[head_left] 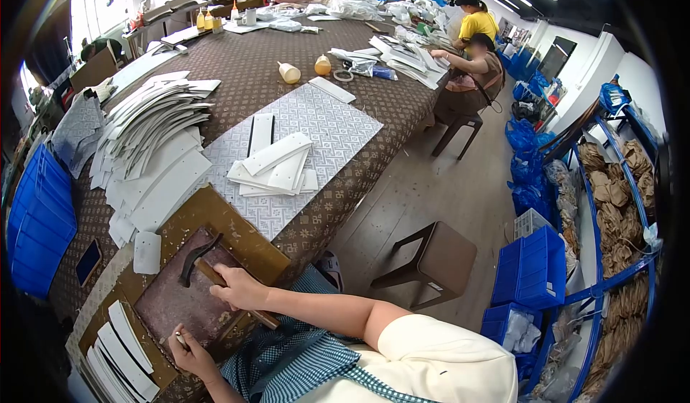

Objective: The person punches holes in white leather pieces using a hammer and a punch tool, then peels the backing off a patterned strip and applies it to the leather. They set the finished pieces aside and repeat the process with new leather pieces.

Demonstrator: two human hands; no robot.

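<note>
My right hand (pixel 241 288) is wrapped round the wooden handle of a hammer (pixel 194 259), whose dark curved head is over the reddish-brown slab (pixel 169 299). Near the slab's lower edge, my left hand (pixel 192 358) is closed on a short thin rod (pixel 182 341); its exact kind is too small to tell. The slab lies on a brown board (pixel 215 216). A white rounded piece (pixel 147 253) rests by the slab's upper left corner. Several curved white strips (pixel 126 342) lie left of my left hand.
Fanned stacks of white pieces (pixel 154 133) stand beyond the board. More white strips (pixel 277 160) lie on patterned paper (pixel 330 126). A blue bin (pixel 39 223) is at left. A brown stool (pixel 442 259) and blue crates (pixel 532 266) stand right. Co-workers (pixel 478 26) are at the far table.
</note>
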